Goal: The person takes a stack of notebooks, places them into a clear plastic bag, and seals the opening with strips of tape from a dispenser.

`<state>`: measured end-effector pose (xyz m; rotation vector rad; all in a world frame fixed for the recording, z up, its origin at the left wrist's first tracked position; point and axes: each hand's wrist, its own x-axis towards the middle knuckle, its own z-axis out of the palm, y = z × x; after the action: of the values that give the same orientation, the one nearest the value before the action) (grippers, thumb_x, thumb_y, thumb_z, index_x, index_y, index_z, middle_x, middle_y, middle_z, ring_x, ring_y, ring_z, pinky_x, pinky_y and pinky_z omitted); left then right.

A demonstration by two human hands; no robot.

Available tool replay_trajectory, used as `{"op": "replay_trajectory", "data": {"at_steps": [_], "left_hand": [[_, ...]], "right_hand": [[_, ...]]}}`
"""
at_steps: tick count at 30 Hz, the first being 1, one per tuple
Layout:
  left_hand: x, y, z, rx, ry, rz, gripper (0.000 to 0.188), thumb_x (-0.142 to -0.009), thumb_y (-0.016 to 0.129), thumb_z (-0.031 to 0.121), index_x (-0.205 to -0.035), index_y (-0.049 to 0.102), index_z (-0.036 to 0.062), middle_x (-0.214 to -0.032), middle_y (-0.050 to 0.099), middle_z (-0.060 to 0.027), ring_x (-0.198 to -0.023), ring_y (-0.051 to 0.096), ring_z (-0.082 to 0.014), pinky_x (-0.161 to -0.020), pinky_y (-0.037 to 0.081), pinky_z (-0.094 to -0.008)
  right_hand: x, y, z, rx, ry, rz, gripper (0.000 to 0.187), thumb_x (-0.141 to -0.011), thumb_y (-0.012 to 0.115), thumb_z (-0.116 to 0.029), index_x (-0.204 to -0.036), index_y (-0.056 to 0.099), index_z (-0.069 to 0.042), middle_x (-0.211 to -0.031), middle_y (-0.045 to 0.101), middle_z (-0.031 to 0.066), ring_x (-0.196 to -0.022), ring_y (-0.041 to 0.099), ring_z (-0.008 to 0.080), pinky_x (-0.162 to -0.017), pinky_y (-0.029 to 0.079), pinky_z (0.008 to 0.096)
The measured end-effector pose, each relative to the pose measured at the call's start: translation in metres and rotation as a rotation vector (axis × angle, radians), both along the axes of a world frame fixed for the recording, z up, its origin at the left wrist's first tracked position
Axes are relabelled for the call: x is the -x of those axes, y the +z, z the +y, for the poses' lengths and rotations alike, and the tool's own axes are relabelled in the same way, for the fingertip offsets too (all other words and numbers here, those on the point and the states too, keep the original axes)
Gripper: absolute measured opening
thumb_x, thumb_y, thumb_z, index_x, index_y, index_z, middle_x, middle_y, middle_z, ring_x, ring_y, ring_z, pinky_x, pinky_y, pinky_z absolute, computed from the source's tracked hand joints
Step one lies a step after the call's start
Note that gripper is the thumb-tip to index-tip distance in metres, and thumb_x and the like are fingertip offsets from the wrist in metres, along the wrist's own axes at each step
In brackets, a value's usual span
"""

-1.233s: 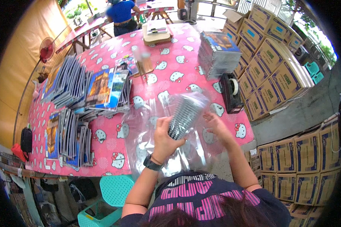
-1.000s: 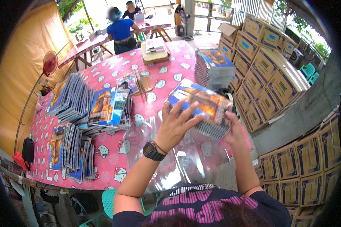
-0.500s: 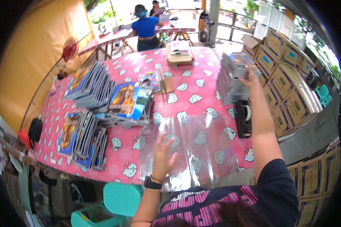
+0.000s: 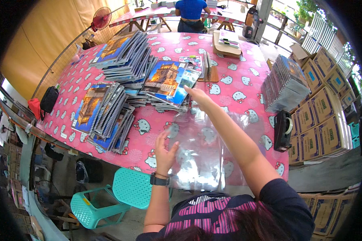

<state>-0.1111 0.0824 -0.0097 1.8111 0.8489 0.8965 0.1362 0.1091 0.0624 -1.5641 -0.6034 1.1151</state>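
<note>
My right hand (image 4: 199, 99) reaches across to the right edge of a pile of spiral notebooks (image 4: 163, 82) with blue covers showing a lit stone tower. One digit lies at the top notebook's edge; the rest are hidden, so its grip cannot be made out. Over the left part of a clear plastic sheet (image 4: 201, 160), my left hand (image 4: 165, 152) is open, fingers apart, holding nothing. The sheet lies flat on the pink patterned tablecloth. Off to the right stands a tall stack of notebooks (image 4: 283, 84) that look wrapped in clear plastic, with a black tape dispenser (image 4: 282, 130) before it.
More notebook piles (image 4: 102, 114) lean at the left. A cardboard tray (image 4: 227, 45) holds small items at the back. Brown cartons (image 4: 319, 106) are stacked beyond the right edge. Green stools (image 4: 132, 186) stand below the front edge. A person in blue (image 4: 192, 14) is at a far table.
My right hand has left the stack at the right and swung left to the notebook pile. My left hand stays open over the plastic sheet. The view has shifted downward.
</note>
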Motion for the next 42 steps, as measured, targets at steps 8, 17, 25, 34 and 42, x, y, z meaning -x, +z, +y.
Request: {"op": "replay_trajectory", "data": {"at_steps": [8,17,25,34,42], "left_hand": [[0.037,-0.021,0.009,0.084,0.071,-0.009,0.047,-0.077,0.07,0.015,-0.121,0.057,0.008,-0.132,0.047,-0.0131,-0.119,0.047,-0.0243,-0.086,0.044,-0.0334],[0.037,-0.02,0.023,0.125,0.019,-0.003,0.047,-0.078,0.069,0.013,-0.122,0.055,0.0053,-0.13,0.048,-0.0085,-0.112,0.05,-0.0192,-0.085,0.044,-0.0306],[0.041,-0.039,0.02,0.103,0.02,0.032,0.043,-0.077,0.07,0.009,-0.118,0.058,0.0049,-0.123,0.048,-0.0063,-0.105,0.052,-0.0167,-0.079,0.045,-0.0258],[0.062,-0.057,0.023,0.156,0.096,0.006,0.045,-0.077,0.07,0.012,-0.12,0.058,0.0092,-0.132,0.045,-0.0101,-0.111,0.051,-0.0216,-0.087,0.044,-0.0311],[0.066,-0.054,0.022,0.204,0.106,0.021,0.045,-0.076,0.07,0.011,-0.119,0.058,0.0107,-0.131,0.045,-0.0098,-0.111,0.05,-0.022,-0.087,0.044,-0.0334]], "right_hand": [[-0.03,0.015,0.058,0.091,-0.134,-0.057,0.046,-0.081,0.064,-0.027,-0.119,0.051,-0.005,-0.118,0.053,0.0123,-0.106,0.051,0.0286,-0.092,0.038,0.0543],[-0.032,0.04,0.05,0.015,-0.146,0.093,0.058,-0.079,0.066,-0.035,-0.125,0.05,-0.004,-0.121,0.055,0.0157,-0.106,0.057,0.0295,-0.092,0.039,0.0543],[-0.037,0.023,0.056,-0.16,-0.273,0.462,0.059,-0.075,0.072,-0.045,-0.113,0.052,-0.004,-0.101,0.057,0.0067,-0.096,0.054,0.0186,-0.09,0.04,0.0347],[-0.033,0.01,0.08,-0.11,-0.194,0.368,0.04,-0.08,0.069,-0.018,-0.112,0.053,0.002,-0.104,0.058,0.0154,-0.085,0.063,0.027,-0.074,0.052,0.0538],[-0.044,-0.008,0.098,-0.243,-0.266,0.497,0.037,-0.08,0.07,-0.017,-0.11,0.055,-0.001,-0.105,0.06,0.0136,-0.088,0.062,0.0255,-0.074,0.052,0.0455]]}}
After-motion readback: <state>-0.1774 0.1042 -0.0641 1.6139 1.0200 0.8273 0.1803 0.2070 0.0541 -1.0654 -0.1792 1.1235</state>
